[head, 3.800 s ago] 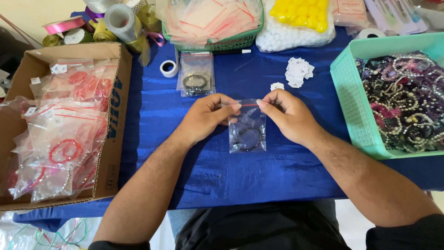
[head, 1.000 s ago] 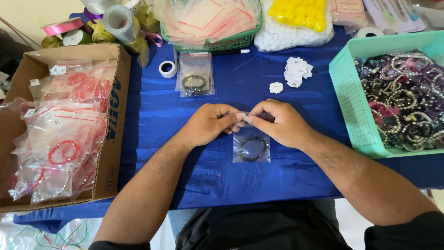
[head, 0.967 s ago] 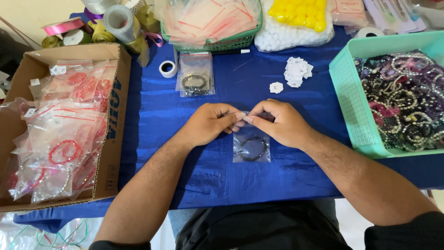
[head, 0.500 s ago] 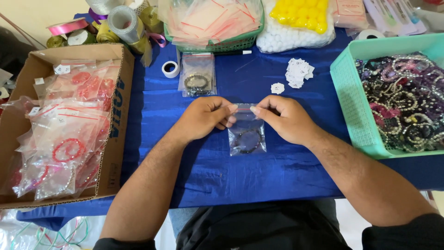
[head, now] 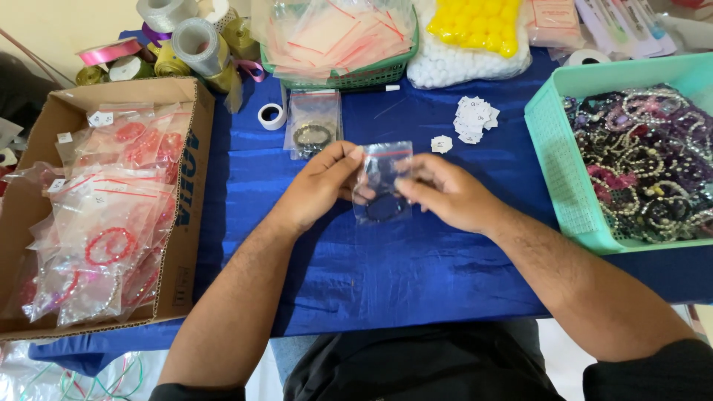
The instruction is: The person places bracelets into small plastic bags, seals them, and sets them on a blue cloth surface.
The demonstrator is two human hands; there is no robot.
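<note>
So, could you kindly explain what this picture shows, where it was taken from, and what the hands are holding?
There is no machine here: a camera worn on a person's head looks down at their two bare hands. The left hand and right hand together hold up a small clear zip bag with a dark bead bracelet inside. Below is a blue tablecloth. At the left, a cardboard box holds bagged red bracelets; at the right, a green basket holds loose bracelets. Another bagged bracelet and small paper tags lie beyond.

Bare blue counter (head: pixel 386 275) lies open below the hands. The cardboard box (head: pixel 186 223) walls off the left, the mint basket (head: pixel 553 171) the right; a bagged bracelet (head: pixel 313 126) and paper tags (head: pixel 472 119) sit beyond.
</note>
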